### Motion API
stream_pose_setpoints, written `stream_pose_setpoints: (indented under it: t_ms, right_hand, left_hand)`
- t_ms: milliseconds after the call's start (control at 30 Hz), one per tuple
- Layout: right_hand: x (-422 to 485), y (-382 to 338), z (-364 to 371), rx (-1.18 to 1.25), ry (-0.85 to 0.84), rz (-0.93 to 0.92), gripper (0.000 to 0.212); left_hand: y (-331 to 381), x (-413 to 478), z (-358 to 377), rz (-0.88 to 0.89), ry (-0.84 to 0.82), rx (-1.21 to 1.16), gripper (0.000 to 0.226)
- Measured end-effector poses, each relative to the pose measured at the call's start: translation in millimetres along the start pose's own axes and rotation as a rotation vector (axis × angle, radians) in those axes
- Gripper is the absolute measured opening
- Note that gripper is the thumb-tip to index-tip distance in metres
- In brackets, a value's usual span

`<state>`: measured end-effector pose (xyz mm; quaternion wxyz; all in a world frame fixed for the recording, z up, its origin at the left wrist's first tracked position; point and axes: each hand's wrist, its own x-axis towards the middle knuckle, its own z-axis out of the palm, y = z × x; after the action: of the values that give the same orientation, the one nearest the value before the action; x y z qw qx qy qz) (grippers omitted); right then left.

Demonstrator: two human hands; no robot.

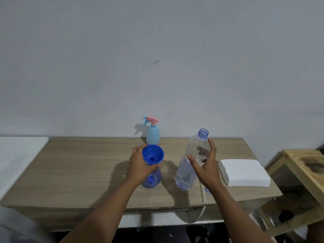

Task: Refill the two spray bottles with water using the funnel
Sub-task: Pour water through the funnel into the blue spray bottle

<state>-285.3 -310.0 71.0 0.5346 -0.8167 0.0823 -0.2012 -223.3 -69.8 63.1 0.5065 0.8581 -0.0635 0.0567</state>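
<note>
A blue funnel (153,154) sits in the neck of a clear blue spray bottle (152,179) standing without its head on the wooden table (84,172). My left hand (140,163) grips the funnel at the bottle's neck. My right hand (204,165) holds an uncapped clear water bottle (190,160), tilted slightly right, with water in its lower part. A light blue spray bottle (153,133) with a pink and blue trigger head stands upright behind the funnel, near the wall.
A white folded cloth or paper stack (244,172) lies at the table's right end. A small blue object (207,190), mostly hidden, shows under my right wrist. A light wooden stand (305,165) is to the right, a white surface (17,155) to the left.
</note>
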Motion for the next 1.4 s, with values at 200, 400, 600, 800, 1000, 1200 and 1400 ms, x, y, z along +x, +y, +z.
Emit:
stream_pose_setpoints:
  t_ms: [200,400,600,800,1000,1200,1400]
  right_hand:
    - [-3,-3,-1,-0.043,0.227,-0.138,0.086]
    - [-37,-20,35,-0.040,0.114,-0.323,0.030]
    - [-31,-26,80,-0.057,-0.160,-0.180,0.059]
    - [-3,-27,107,-0.049,-0.343,0.005,0.103]
    - [3,-32,120,-0.006,-0.299,0.005,0.102]
    - [5,-36,118,0.092,-0.226,0.058,0.095]
    - [2,-40,120,0.145,-0.088,0.084,0.094]
  left_hand:
    - [-2,3,0,0.011,-0.004,-0.012,0.076]
    - [-9,4,3,0.016,-0.021,-0.027,0.078]
    - [-18,-1,2,-0.031,-0.040,-0.040,0.103]
    - [-36,-11,4,-0.214,-0.019,-0.016,0.118]
    - [-48,2,13,-0.222,-0.122,-0.103,0.035]
    - [-59,11,19,-0.257,-0.130,-0.063,0.022]
    - [-51,9,20,-0.219,-0.119,-0.039,0.018]
